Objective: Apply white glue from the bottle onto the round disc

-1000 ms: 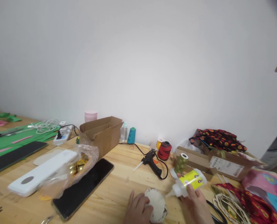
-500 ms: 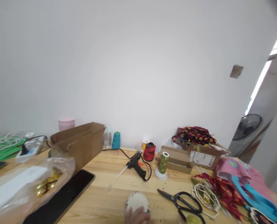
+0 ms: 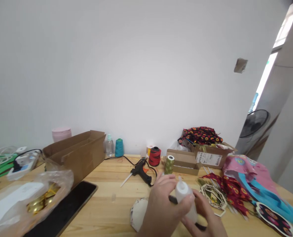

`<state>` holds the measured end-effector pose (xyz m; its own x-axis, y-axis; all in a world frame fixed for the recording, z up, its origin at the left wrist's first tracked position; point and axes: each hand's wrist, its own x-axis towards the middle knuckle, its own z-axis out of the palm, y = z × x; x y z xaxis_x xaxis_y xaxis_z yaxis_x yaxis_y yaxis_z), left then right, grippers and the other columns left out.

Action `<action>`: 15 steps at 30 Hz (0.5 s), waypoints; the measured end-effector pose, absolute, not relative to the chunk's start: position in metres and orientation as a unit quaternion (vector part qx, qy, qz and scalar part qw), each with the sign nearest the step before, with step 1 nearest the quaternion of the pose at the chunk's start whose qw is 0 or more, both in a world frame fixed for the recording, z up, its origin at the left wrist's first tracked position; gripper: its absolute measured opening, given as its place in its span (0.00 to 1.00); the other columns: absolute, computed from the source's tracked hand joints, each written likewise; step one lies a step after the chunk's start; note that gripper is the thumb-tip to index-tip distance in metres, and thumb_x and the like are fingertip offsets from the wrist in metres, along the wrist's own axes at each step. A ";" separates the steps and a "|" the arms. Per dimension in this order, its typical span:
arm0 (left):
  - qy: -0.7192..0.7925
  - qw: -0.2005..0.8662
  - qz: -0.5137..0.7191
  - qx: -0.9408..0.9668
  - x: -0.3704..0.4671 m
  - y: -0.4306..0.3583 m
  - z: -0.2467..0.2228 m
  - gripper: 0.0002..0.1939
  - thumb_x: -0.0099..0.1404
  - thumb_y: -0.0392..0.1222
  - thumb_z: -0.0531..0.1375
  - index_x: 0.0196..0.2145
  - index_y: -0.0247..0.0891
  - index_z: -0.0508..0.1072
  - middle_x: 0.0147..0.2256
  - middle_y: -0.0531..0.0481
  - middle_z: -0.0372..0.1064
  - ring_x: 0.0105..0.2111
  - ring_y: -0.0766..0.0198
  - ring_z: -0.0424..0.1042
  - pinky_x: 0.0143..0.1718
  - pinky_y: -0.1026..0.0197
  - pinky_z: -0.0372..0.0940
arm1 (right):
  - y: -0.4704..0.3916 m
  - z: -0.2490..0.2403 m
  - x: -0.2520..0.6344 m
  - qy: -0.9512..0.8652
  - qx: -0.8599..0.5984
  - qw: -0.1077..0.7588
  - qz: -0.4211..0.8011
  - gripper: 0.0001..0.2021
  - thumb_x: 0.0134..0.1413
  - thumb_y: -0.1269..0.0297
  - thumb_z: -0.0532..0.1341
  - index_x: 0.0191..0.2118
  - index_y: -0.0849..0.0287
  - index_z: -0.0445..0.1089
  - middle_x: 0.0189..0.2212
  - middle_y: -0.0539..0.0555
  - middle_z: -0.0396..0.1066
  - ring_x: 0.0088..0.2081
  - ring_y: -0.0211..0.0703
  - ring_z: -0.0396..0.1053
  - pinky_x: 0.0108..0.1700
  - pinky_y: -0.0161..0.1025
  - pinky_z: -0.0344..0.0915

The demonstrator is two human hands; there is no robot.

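Hands low at the near edge of the wooden surface (image 3: 107,204): left hand (image 3: 162,205) curled with fingers closed around the neck of a white glue bottle (image 3: 184,197), right hand (image 3: 205,215) gripping its body from below. Bottle upright, just beside a round cream disc (image 3: 138,213); black glue gun (image 3: 141,170) lies beyond.

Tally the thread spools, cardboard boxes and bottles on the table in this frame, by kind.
Thread spools: 3, teal, red, olive green
Cardboard boxes: 2, long open box, labelled box
Bottles: 2, clear bottle by the wall, white bottle held in both hands, left hand, right hand
Total: 7
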<state>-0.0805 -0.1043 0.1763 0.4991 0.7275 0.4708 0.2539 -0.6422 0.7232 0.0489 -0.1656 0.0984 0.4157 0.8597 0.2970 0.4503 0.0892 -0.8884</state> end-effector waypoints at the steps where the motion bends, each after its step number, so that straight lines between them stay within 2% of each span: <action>1: 0.302 0.297 0.396 0.815 -0.075 -0.105 0.179 0.03 0.49 0.40 0.59 0.24 0.41 0.71 0.31 0.52 0.72 0.42 0.61 0.65 0.55 0.47 0.46 | -0.163 0.107 0.051 -0.544 -0.665 0.497 0.123 0.23 0.36 0.54 0.63 0.41 0.54 0.61 0.40 0.57 0.70 0.43 0.50 0.66 0.43 0.44 0.63; 3: 0.298 0.296 0.380 0.824 -0.068 -0.101 0.177 0.05 0.49 0.43 0.60 0.26 0.42 0.71 0.32 0.52 0.71 0.42 0.62 0.65 0.54 0.50 0.49 | -0.155 0.122 0.056 -0.590 -0.663 0.459 0.036 0.13 0.40 0.58 0.60 0.35 0.55 0.66 0.35 0.55 0.70 0.39 0.48 0.66 0.40 0.42 0.63; 5: 0.316 0.303 0.350 0.828 -0.069 -0.095 0.169 0.13 0.50 0.46 0.59 0.35 0.42 0.71 0.39 0.49 0.70 0.46 0.59 0.62 0.53 0.52 0.53 | -0.144 0.128 0.065 -0.595 -0.679 0.429 0.022 0.12 0.41 0.59 0.58 0.35 0.56 0.66 0.32 0.54 0.68 0.35 0.45 0.66 0.37 0.40 0.63; 7: 0.355 0.299 0.323 0.825 -0.083 -0.087 0.156 0.25 0.50 0.48 0.58 0.46 0.37 0.66 0.49 0.43 0.64 0.51 0.56 0.58 0.53 0.51 0.53 | -0.130 0.127 0.078 -0.560 -0.732 0.386 0.039 0.13 0.40 0.56 0.58 0.34 0.57 0.65 0.29 0.52 0.67 0.31 0.44 0.65 0.34 0.40 0.62; 8: 0.371 0.291 0.311 0.825 -0.094 -0.084 0.148 0.27 0.51 0.48 0.56 0.49 0.35 0.62 0.51 0.41 0.60 0.52 0.56 0.57 0.53 0.51 0.53 | -0.123 0.124 0.085 -0.539 -0.759 0.362 0.047 0.13 0.40 0.55 0.58 0.32 0.58 0.64 0.27 0.52 0.67 0.30 0.44 0.64 0.32 0.39 0.61; 9: 0.393 0.274 0.317 0.819 -0.107 -0.080 0.139 0.25 0.54 0.46 0.54 0.48 0.34 0.63 0.52 0.40 0.60 0.53 0.57 0.57 0.53 0.50 0.53 | -0.117 0.120 0.092 -0.520 -0.778 0.349 0.054 0.13 0.39 0.55 0.58 0.30 0.58 0.64 0.25 0.52 0.67 0.28 0.45 0.64 0.30 0.39 0.60; 10: 0.405 0.249 0.338 0.812 -0.122 -0.077 0.129 0.21 0.54 0.41 0.52 0.46 0.34 0.65 0.49 0.40 0.63 0.50 0.57 0.61 0.51 0.50 0.57 | -0.111 0.116 0.098 -0.508 -0.791 0.336 0.060 0.12 0.38 0.55 0.58 0.27 0.58 0.63 0.23 0.52 0.67 0.26 0.45 0.64 0.28 0.39 0.58; 11: 0.403 0.231 0.351 0.813 -0.137 -0.074 0.118 0.18 0.55 0.40 0.51 0.44 0.35 0.67 0.44 0.42 0.68 0.44 0.59 0.67 0.47 0.52 0.61 | -0.105 0.112 0.103 -0.504 -0.797 0.327 0.065 0.11 0.38 0.55 0.58 0.25 0.58 0.62 0.21 0.53 0.67 0.25 0.45 0.64 0.27 0.39 0.57; 12: 0.403 0.223 0.368 0.808 -0.154 -0.072 0.108 0.16 0.55 0.40 0.52 0.40 0.36 0.69 0.34 0.46 0.73 0.40 0.60 0.70 0.45 0.54 0.63 | -0.101 0.108 0.107 -0.506 -0.798 0.320 0.070 0.11 0.37 0.56 0.58 0.24 0.58 0.62 0.21 0.53 0.67 0.24 0.46 0.64 0.26 0.39 0.56; 13: 0.402 0.241 0.363 0.806 -0.169 -0.070 0.097 0.14 0.54 0.42 0.54 0.39 0.37 0.70 0.31 0.48 0.74 0.36 0.62 0.72 0.42 0.58 0.66 | -0.097 0.105 0.110 -0.511 -0.797 0.313 0.074 0.10 0.36 0.56 0.59 0.24 0.58 0.62 0.21 0.53 0.68 0.24 0.46 0.64 0.26 0.40 0.56; 15: 0.374 0.285 0.358 0.807 -0.196 -0.074 0.079 0.12 0.55 0.41 0.54 0.37 0.42 0.71 0.38 0.50 0.73 0.27 0.68 0.73 0.31 0.68 0.69 | -0.093 0.102 0.113 -0.521 -0.794 0.303 0.085 0.10 0.36 0.57 0.59 0.25 0.58 0.62 0.22 0.54 0.69 0.25 0.47 0.65 0.27 0.40 0.56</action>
<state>-0.1962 -0.0736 0.0786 0.4644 0.8073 0.3641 0.3998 -0.5580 0.7272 0.1135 -0.0933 0.1016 0.4431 0.8780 0.1811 0.7756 -0.2741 -0.5687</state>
